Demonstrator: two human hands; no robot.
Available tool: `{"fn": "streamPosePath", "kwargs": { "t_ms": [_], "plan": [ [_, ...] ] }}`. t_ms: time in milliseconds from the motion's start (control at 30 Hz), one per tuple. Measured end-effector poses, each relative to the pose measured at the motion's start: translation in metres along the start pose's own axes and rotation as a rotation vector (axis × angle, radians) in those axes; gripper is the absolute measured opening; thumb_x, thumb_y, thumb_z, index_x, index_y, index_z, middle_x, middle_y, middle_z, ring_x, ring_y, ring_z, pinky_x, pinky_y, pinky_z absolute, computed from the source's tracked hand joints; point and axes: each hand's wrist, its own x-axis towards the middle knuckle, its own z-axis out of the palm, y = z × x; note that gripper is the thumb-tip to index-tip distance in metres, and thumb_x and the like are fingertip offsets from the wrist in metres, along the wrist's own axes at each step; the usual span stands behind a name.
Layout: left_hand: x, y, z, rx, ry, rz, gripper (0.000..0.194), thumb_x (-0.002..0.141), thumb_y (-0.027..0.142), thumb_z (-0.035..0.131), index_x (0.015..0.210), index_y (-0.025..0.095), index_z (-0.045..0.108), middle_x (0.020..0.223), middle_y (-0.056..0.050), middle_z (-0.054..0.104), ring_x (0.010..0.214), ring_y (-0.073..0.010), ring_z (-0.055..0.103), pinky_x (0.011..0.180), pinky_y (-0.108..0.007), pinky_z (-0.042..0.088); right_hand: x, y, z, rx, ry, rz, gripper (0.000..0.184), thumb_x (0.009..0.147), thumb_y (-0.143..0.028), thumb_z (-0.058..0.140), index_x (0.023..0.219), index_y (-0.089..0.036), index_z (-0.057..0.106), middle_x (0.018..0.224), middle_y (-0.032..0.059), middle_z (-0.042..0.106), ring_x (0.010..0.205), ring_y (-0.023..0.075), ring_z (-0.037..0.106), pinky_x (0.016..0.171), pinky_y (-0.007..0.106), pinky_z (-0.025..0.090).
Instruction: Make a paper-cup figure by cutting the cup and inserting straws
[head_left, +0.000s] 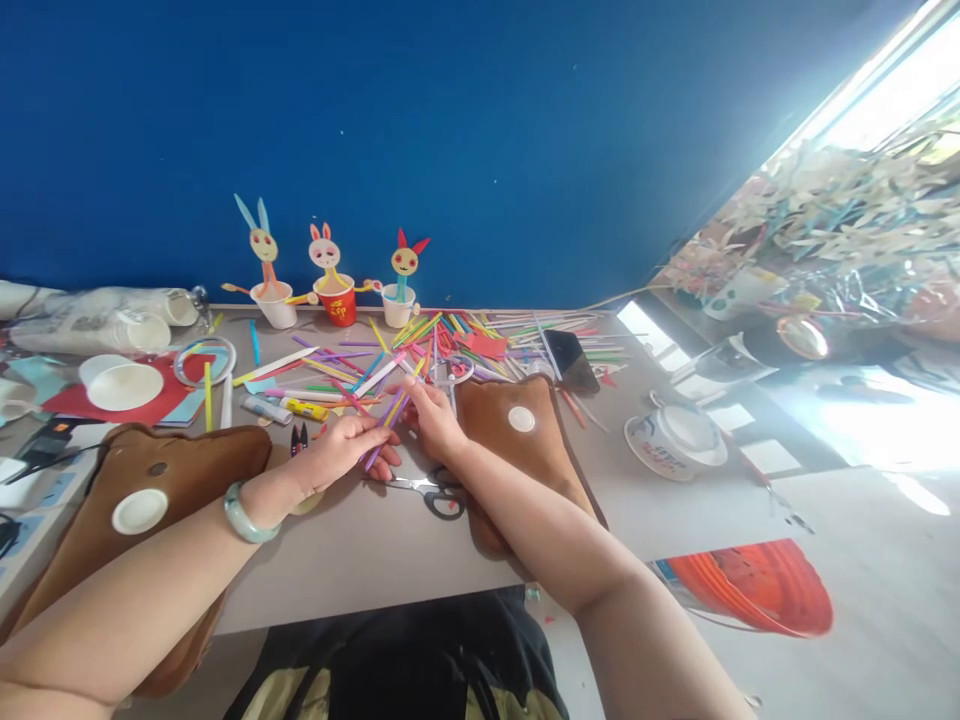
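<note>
My left hand [341, 450], with a pale green bangle [247, 513] on the wrist, rests on the grey table and holds a small bundle of coloured paper sticks [391, 410]. My right hand [435, 418] pinches the same bundle from the right side. Black-handled scissors [431, 492] lie on the table just below both hands. Many more coloured sticks [450, 340] are scattered behind the hands.
Three paper-cup rabbit figures [334, 275] stand at the blue wall. Brown pouches lie at left [150, 480] and right [525, 425]. Glue sticks [289, 407], a white cup [120, 382], a phone [571, 360], a bowl [675, 440] and an orange stool [757, 585] are around.
</note>
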Motion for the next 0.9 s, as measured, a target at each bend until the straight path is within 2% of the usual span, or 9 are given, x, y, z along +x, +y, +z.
{"fn": "streamPosePath", "kwargs": {
  "t_ms": [233,400,500,600,733,833,900],
  "plan": [
    [0.004,-0.004,0.000,0.005,0.004,-0.001,0.054,0.076,0.058,0.076,0.093,0.008,0.067,0.077,-0.011,0.075,0.060,-0.0176,0.071,0.058,-0.028,0.058,0.006,0.003,-0.001,0.027,0.060,-0.035,0.045,0.076,-0.062,0.065,0.072,-0.017,0.066,0.048,-0.0075,0.039,0.046,0.0069,0.032,0.047,0.023,0.024],
    [0.011,-0.012,-0.003,-0.053,0.026,-0.024,0.041,0.082,0.047,0.075,0.096,0.009,0.066,0.076,-0.010,0.075,0.058,-0.0166,0.071,0.058,-0.027,0.059,0.005,-0.003,-0.002,0.006,0.186,-0.045,0.044,0.079,-0.061,0.063,0.074,-0.018,0.068,0.047,-0.0073,0.037,0.047,0.0083,0.032,0.047,0.024,0.025],
    [0.011,-0.013,-0.004,-0.056,0.022,0.005,0.035,0.086,0.044,0.072,0.091,0.011,0.064,0.076,-0.010,0.075,0.056,-0.0159,0.071,0.056,-0.026,0.058,0.004,-0.006,-0.004,-0.011,0.183,-0.038,0.051,0.084,-0.066,0.055,0.078,-0.018,0.071,0.048,-0.0055,0.040,0.047,0.0096,0.034,0.047,0.025,0.028],
    [0.010,-0.011,-0.003,-0.059,0.035,0.016,0.035,0.087,0.045,0.071,0.089,0.011,0.062,0.076,-0.011,0.075,0.056,-0.0158,0.070,0.054,-0.026,0.057,0.004,-0.007,-0.004,-0.024,0.143,-0.022,0.054,0.084,-0.069,0.055,0.083,-0.018,0.073,0.049,-0.0052,0.042,0.047,0.0094,0.036,0.047,0.025,0.028],
    [0.012,-0.008,-0.002,-0.047,0.000,0.019,0.039,0.086,0.049,0.071,0.087,0.011,0.062,0.074,-0.010,0.074,0.054,-0.0152,0.069,0.053,-0.025,0.055,0.003,-0.006,-0.001,-0.026,0.106,-0.020,0.046,0.076,-0.062,0.067,0.078,-0.016,0.071,0.047,-0.0069,0.040,0.046,0.0081,0.037,0.047,0.023,0.028],
    [0.012,-0.008,-0.002,-0.016,-0.012,0.063,0.042,0.085,0.053,0.070,0.091,0.012,0.063,0.077,-0.009,0.074,0.055,-0.0150,0.069,0.054,-0.025,0.055,0.001,-0.006,0.000,-0.073,0.174,-0.046,0.045,0.079,-0.061,0.064,0.074,-0.017,0.068,0.047,-0.0069,0.039,0.046,0.0084,0.036,0.046,0.024,0.029],
    [0.009,-0.009,-0.002,0.077,0.008,0.131,0.043,0.088,0.054,0.065,0.103,0.013,0.065,0.078,-0.007,0.073,0.057,-0.0153,0.069,0.054,-0.025,0.053,0.001,-0.006,-0.003,-0.115,0.237,-0.063,0.046,0.082,-0.063,0.060,0.072,-0.018,0.066,0.047,-0.0065,0.040,0.046,0.0090,0.035,0.046,0.025,0.030]
  ]
}}
